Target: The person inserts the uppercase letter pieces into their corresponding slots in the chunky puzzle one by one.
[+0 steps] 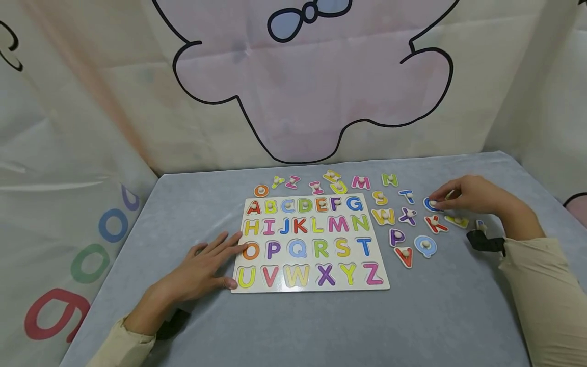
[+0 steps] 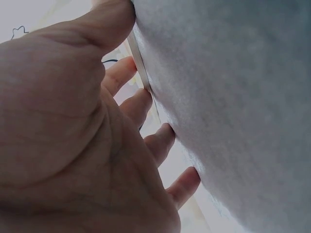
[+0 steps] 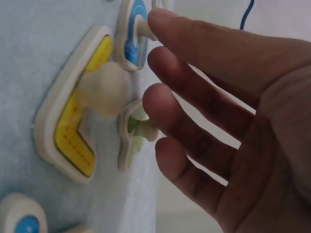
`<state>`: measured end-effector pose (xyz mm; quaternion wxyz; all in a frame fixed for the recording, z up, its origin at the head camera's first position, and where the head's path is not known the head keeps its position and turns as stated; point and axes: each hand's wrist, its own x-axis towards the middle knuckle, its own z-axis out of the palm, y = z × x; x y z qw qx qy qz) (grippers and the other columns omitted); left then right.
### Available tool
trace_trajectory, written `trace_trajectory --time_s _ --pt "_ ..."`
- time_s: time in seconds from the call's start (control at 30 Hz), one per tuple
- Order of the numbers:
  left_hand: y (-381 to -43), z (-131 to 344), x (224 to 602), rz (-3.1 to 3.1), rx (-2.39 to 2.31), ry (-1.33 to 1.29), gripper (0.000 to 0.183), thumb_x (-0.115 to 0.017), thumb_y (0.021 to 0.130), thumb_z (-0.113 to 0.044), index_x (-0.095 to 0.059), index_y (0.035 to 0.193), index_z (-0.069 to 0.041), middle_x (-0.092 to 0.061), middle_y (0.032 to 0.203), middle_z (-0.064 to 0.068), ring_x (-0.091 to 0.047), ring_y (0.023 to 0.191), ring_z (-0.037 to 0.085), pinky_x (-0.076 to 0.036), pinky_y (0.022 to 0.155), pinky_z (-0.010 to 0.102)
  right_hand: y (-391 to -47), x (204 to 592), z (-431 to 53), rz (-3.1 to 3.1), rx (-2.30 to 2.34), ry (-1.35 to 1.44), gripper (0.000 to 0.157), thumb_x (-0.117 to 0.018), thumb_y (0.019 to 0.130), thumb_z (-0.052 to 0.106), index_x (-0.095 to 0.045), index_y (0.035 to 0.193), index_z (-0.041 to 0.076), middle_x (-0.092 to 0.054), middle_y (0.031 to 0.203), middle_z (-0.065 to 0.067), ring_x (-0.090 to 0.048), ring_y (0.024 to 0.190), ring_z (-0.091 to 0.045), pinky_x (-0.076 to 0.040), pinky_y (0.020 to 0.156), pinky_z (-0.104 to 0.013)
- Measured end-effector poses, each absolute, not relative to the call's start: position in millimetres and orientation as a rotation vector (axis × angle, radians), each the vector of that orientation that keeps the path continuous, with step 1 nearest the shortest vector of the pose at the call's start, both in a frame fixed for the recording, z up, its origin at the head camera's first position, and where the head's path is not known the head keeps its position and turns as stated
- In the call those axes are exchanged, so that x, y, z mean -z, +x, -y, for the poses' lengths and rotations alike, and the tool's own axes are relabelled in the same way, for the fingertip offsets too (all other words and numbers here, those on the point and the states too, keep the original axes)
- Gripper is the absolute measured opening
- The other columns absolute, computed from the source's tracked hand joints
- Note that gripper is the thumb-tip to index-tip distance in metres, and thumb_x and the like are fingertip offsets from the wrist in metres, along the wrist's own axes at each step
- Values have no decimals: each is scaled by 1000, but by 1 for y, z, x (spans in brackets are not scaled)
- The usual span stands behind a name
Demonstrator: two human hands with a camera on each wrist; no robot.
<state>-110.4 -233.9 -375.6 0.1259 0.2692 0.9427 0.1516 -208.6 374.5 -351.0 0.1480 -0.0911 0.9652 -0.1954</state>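
A white alphabet puzzle board (image 1: 304, 237) lies flat on the table. Letters A to F in its top row have knobs; the other places show printed letters only. My left hand (image 1: 206, 265) rests on the board's left edge, fingers spread near the O, thumb at the lower corner. In the left wrist view the fingertips (image 2: 183, 187) lie along that edge. Right of the board, my right hand (image 1: 474, 196) pinches the small knob of a blue letter piece (image 1: 430, 205). The right wrist view shows the thumb at this blue piece's (image 3: 132, 39) knob, the other fingers loosely bent.
Several knobbed letter pieces lie behind and right of the board, among them a red K (image 1: 435, 224), a light blue Q (image 1: 425, 246) and a red V (image 1: 404, 257). A yellow L (image 3: 73, 116) lies near my right hand. Cloth walls (image 1: 312, 102) surround the table.
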Motion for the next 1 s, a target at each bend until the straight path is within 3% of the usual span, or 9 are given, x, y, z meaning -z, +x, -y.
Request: trace_trajectory --time_s 0.73,1.0 --pt "-111 235 377 -2740 -447 791 80 -65 84 -56 -37 154 -28 -25 166 2 -22 153 37 -22 109 63 -208 347 -363 -2846 501 -319 26 -77 87 27 -78 109 12 -74 110 -13 -58 83 -12 -46 64 -24" --pt "-113 234 381 -2740 -444 770 82 -69 83 -52 -37 154 -28 -24 167 1 -21 153 36 -21 110 62 -203 324 -323 -2917 554 -273 34 -76 88 37 -76 114 14 -75 106 -8 -59 89 -19 -44 65 -29"
